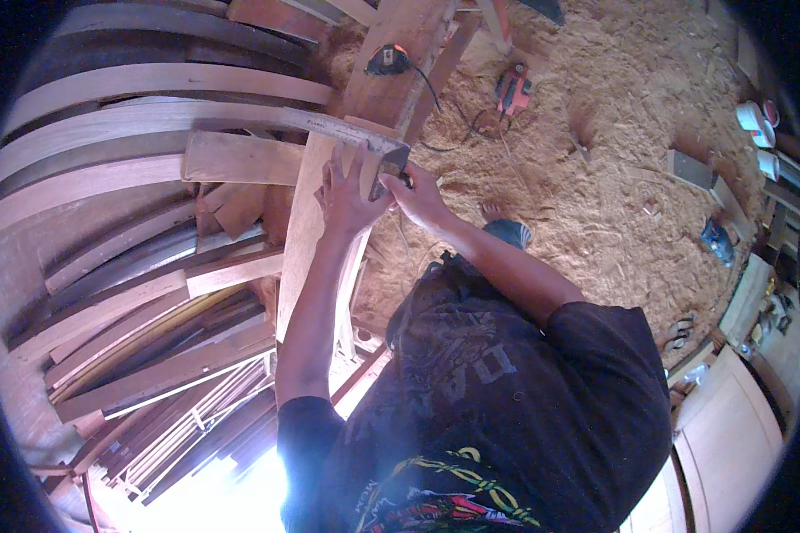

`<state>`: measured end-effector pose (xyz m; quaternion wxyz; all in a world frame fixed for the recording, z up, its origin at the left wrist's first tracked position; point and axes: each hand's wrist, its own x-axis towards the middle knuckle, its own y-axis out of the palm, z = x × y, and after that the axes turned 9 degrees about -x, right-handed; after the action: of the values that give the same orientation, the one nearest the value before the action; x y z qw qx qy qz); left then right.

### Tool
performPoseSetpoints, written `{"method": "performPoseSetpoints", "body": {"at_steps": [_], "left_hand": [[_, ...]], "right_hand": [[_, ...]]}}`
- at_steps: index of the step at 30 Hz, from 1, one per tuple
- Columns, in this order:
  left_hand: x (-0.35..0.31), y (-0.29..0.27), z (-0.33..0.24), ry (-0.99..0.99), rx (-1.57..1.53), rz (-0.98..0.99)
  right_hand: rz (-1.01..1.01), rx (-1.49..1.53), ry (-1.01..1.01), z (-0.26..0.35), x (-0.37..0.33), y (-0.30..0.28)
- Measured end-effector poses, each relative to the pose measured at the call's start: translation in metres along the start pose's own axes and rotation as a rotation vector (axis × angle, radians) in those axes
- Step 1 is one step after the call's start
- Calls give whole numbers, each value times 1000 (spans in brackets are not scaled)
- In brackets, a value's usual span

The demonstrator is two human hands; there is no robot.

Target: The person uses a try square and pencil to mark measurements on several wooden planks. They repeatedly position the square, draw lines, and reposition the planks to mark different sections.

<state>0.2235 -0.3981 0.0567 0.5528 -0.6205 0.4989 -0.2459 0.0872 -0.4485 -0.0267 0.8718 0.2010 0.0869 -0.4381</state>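
Note:
A pale wooden board (pixel 301 244) runs away from me along the bench. Across it lies a try square (pixel 342 131) with a long flat blade, its grey stock against the board's right edge. My left hand (pixel 351 202) rests on the board with fingers spread, their tips close to the blade. At the stock end, my right hand (pixel 420 197) is closed, thumb and fingers pinched round the square. A small dark part shows between these fingers, too small to make out.
Curved timbers (pixel 178 80) are stacked on the left. Farther along the bench stands a dark power tool (pixel 388 59) with a trailing cord. A red power tool (pixel 513 89) lies on the sawdust-covered floor (pixel 613 98). White buckets (pixel 755 124) stand far right.

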Motion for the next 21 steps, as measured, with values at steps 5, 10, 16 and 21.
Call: {"method": "performPoseSetpoints", "body": {"at_steps": [5, 10, 16, 21], "left_hand": [[0, -2, -1, 17, -1, -8], [0, -2, -1, 20, -2, -14], [2, -3, -1, 28, -4, -16], [2, -5, -5, 26, -3, -19]], "right_hand": [[2, 33, 26, -1, 0, 1], [-34, 11, 7, 3, -2, 2], [-17, 79, 84, 11, -6, 3], [-61, 75, 55, 12, -6, 6]]}}
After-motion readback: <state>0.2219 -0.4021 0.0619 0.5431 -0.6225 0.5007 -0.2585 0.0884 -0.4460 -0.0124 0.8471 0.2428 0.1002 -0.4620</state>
